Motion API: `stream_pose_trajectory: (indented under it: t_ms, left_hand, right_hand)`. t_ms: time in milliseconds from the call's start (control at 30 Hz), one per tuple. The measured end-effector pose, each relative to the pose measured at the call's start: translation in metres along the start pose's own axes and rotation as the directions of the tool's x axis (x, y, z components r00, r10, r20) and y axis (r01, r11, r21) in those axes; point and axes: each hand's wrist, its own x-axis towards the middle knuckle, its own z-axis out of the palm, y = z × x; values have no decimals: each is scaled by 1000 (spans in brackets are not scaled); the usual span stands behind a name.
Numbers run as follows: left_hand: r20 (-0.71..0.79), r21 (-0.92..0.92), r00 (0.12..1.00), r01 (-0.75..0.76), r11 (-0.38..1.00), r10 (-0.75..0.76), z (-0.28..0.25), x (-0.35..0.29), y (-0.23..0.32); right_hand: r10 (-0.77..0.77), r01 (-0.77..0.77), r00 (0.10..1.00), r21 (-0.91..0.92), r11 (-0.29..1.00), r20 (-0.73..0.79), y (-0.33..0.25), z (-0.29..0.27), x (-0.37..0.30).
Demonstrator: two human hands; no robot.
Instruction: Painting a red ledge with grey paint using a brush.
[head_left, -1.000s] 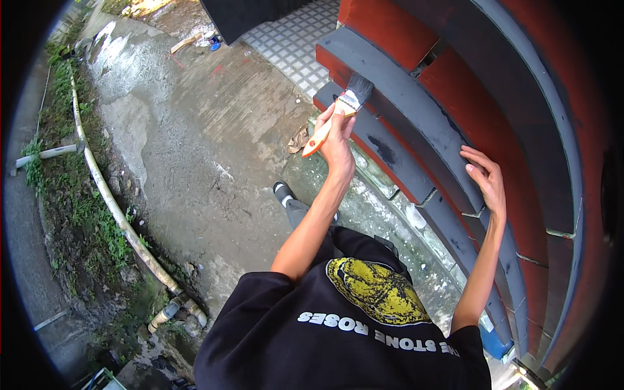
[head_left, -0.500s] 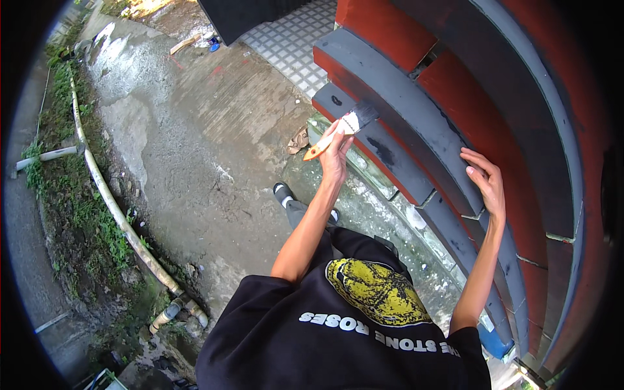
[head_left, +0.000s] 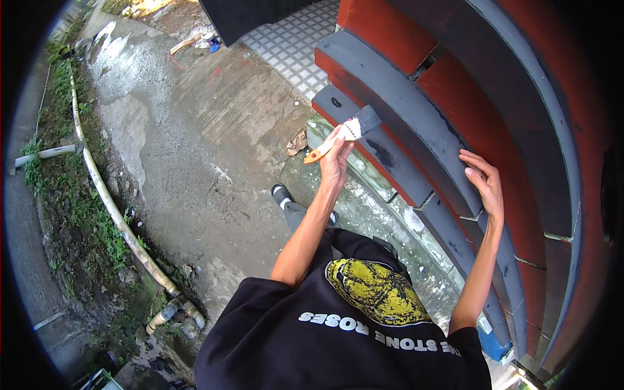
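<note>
Through the head camera, the only view I have, I see the paintbrush (head_left: 354, 129) in the left hand (head_left: 334, 166), thumb and fingers closed around its pale handle. Its long axis slants from the handle's orange end, low on the left, up to the dark bristles on the right. That end points away from the path (head_left: 214, 195) and across the lower grey ledge (head_left: 406, 177), between that ledge's far end and its mid-length break. This is the relation I judge matters most: bristles on the ledge side, handle on the path side. I can't tell whether the tip touches the paint or hangs just above it.

A dark patch (head_left: 381, 153) lies just beyond the bristles, toward the ledge's near end; a smaller dark spot (head_left: 336, 102) sits by its far end.

The left hand is clearly nearer to all this. The right hand (head_left: 487, 188) holds nothing; its fingers are loosely extended at the upper grey ledge (head_left: 403, 91), near that ledge's closer end, well apart from the brush.
</note>
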Motion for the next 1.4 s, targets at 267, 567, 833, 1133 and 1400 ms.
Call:
stream_pose_trajectory:
  t_ms: [267, 567, 833, 1133, 1400]
  left_hand:
    - [114, 18, 994, 3, 1000, -5, 31, 4, -5]
    - [268, 519, 959, -66, 852, -89, 11, -14, 43]
    - [524, 732, 849, -490, 473, 69, 67, 29, 90]
    - [493, 733, 690, -657, 175, 530, 65, 55, 127]
    - [619, 718, 778, -614, 329, 102, 81, 26, 116]
  right_hand:
    - [-9, 9, 1000, -25, 1000, -5, -2, 0, -3]
    - [-15, 15, 1000, -23, 1000, -13, 3, -1, -3]
    - [-6, 5, 1000, -17, 1000, -15, -1, 3, -2]
    - [-15, 15, 999, -8, 1000, -30, 1, 0, -2]
    - [-25, 25, 999, -18, 1000, -34, 1, 1, -4]
